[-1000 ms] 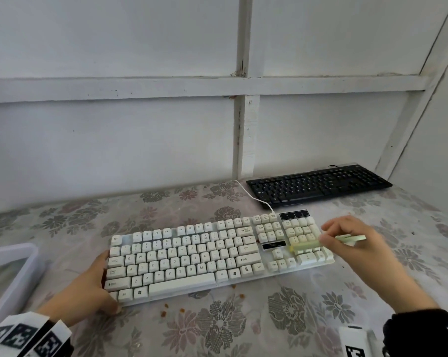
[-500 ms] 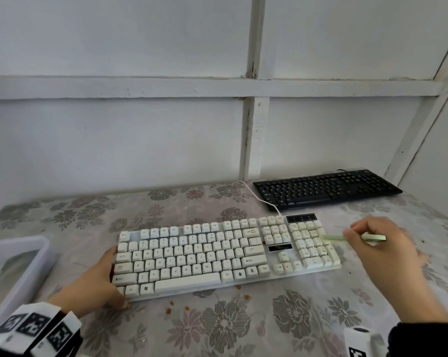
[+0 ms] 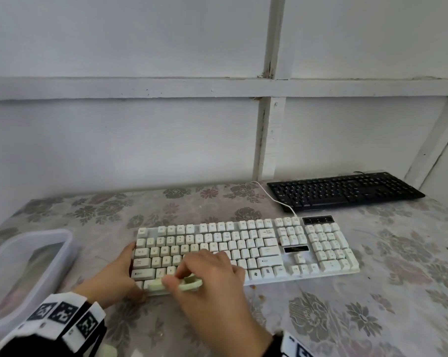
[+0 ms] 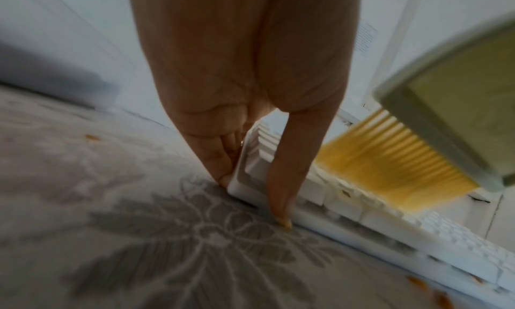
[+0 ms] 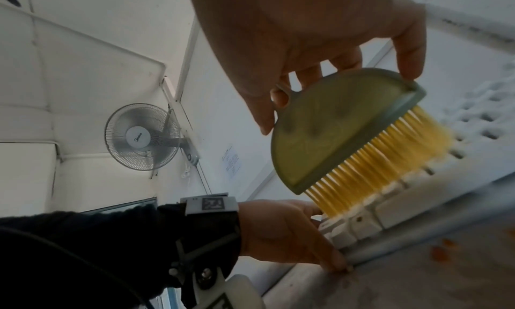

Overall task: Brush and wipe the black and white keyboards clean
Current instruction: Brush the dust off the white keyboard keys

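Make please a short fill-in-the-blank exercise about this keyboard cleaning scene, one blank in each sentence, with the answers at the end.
1. The right hand holds a green brush whose bristles are ______ in colour.
2. The brush touches the ______ keyboard.
3. The left hand steadies that keyboard at its ______ end.
4. The keyboard nearer the wall is ______.

Missing words: yellow; white; left; black

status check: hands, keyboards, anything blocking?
Left hand bracing white keyboard at its left end. Right hand gripping green yellow-bristled brush, bristles on lower-left keys. Black keyboard untouched behind. Orange crumbs on floral tablecloth; nothing blocking.
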